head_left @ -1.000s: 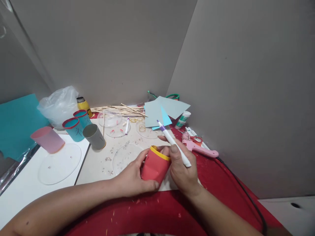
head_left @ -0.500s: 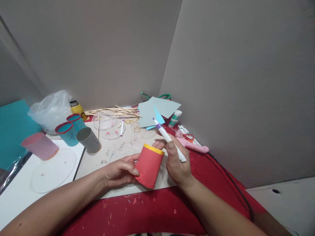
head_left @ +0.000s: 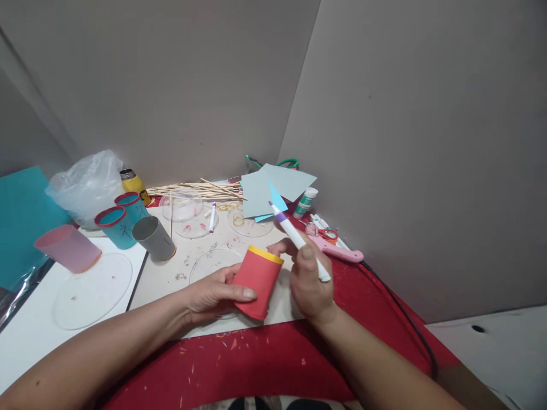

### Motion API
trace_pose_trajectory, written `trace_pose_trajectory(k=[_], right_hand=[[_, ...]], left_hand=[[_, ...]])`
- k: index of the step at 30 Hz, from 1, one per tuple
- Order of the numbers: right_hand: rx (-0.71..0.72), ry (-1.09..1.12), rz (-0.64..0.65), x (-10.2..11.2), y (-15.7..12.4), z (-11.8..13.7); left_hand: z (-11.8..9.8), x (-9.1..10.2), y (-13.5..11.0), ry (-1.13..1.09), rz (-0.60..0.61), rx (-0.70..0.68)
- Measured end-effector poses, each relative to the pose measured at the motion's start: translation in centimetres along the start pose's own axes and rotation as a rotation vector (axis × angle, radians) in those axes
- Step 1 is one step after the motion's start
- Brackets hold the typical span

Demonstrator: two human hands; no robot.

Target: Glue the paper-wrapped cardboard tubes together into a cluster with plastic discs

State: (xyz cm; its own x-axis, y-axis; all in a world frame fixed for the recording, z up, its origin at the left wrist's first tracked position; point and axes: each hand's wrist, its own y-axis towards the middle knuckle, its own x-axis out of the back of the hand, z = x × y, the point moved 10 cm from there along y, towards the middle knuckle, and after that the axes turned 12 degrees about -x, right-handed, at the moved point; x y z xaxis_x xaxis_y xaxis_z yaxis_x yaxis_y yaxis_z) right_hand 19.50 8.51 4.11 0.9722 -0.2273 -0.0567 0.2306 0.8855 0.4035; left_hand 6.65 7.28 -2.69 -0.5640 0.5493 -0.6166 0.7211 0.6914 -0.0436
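Note:
My left hand (head_left: 213, 293) grips a red paper-covered cup with a yellow rim (head_left: 257, 280), tilted slightly, low over the beige board (head_left: 171, 279). My right hand (head_left: 308, 279) is closed round a white marker with a purple tip (head_left: 299, 240), the tip pointing up and away; its fingers also touch the cup's right side.
Two teal cups with red rims (head_left: 116, 225), a grey cup (head_left: 154, 238) and a pink cup (head_left: 68, 247) stand at left. Clear plastic discs (head_left: 96, 290), wooden skewers (head_left: 200, 191), pale blue paper (head_left: 269, 188), a glue bottle (head_left: 306, 201), a pink glue gun (head_left: 337, 250) and a plastic bag (head_left: 88, 182) lie around.
The cup has been turned from lying almost on its side to more upright in my left hand. My right hand with the marker has stayed beside it.

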Motion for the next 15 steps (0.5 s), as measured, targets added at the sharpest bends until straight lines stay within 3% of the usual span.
trace_pose_trajectory(k=[8,15], right_hand=[[0.059,0.225,-0.125,1.9,0.9,1.9],[0.018,-0.112,-0.060,0.6,0.5,2.4]], left_hand=[[-0.8,1.1,0.1,-0.046,0.012,-0.020],[-1.1,1.2,0.0,0.024,-0.015,-0.047]])
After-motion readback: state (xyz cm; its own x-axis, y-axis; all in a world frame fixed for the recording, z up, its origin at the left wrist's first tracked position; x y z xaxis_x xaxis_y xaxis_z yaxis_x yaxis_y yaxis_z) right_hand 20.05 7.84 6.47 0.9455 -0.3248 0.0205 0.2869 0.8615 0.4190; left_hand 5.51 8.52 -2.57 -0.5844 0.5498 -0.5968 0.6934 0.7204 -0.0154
